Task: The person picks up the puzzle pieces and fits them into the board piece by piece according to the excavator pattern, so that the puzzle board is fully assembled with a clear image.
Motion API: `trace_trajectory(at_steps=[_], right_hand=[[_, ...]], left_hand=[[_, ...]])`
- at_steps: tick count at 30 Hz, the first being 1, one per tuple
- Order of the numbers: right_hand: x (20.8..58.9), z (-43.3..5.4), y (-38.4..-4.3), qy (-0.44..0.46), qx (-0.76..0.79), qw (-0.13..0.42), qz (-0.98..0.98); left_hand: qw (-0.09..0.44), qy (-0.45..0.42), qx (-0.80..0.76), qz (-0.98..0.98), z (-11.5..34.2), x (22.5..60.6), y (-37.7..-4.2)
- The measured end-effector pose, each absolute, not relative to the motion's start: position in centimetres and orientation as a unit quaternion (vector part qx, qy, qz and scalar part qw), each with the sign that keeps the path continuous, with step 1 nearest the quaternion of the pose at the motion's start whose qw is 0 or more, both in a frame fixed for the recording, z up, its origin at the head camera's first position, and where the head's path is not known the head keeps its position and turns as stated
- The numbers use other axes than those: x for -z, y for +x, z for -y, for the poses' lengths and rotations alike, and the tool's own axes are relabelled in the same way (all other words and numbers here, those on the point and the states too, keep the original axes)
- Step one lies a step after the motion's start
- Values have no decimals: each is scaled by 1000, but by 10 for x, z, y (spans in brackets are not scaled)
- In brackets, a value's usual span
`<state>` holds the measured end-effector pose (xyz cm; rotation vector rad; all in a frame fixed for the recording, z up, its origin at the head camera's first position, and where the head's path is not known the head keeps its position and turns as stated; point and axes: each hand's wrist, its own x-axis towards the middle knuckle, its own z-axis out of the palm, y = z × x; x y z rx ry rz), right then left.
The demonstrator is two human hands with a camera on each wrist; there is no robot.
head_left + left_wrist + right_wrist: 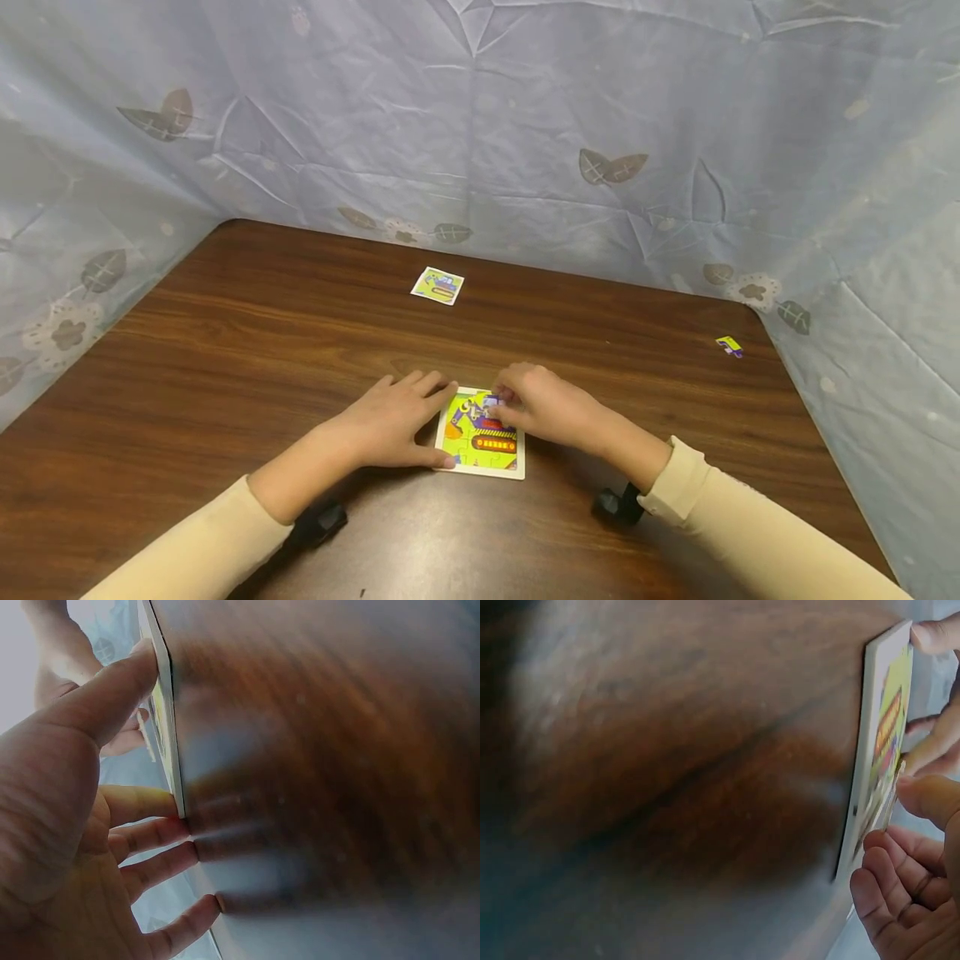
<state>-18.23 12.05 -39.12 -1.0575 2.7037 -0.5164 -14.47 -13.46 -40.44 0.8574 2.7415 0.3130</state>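
Note:
A square jigsaw board (467, 457) with a pale rim and a yellow-green digger picture lies flat on the brown table. My left hand (390, 423) is spread along its left side, the thumb on the near corner and the index fingertip at the far corner. In the left wrist view the other left fingertips (210, 901) rest on the table beyond the board. Over the board's far right part, my right hand (551, 407) pinches a thin puzzle piece (891, 799) between thumb and fingers. That piece is tilted, its lower edge right at the board; the right fingers partly hide it.
Farther back on the table lies a square picture card (438, 286) with a similar digger. A loose puzzle piece (729, 346), yellow and purple, lies near the right table edge. A pale patterned curtain (525, 125) surrounds the back and sides of the table.

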Motion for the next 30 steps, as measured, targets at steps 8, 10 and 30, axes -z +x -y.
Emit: trace_trajectory(at_steps=[8, 10, 30], right_hand=[[396, -117, -176, -350, 138, 82, -923], [395, -114, -174, -347, 131, 81, -925], [394, -109, -175, -356, 151, 93, -918]], left_hand=[[127, 303, -110, -938, 130, 405, -146], [127, 301, -110, -939, 130, 405, -146], [136, 288, -107, -942, 134, 402, -145]])
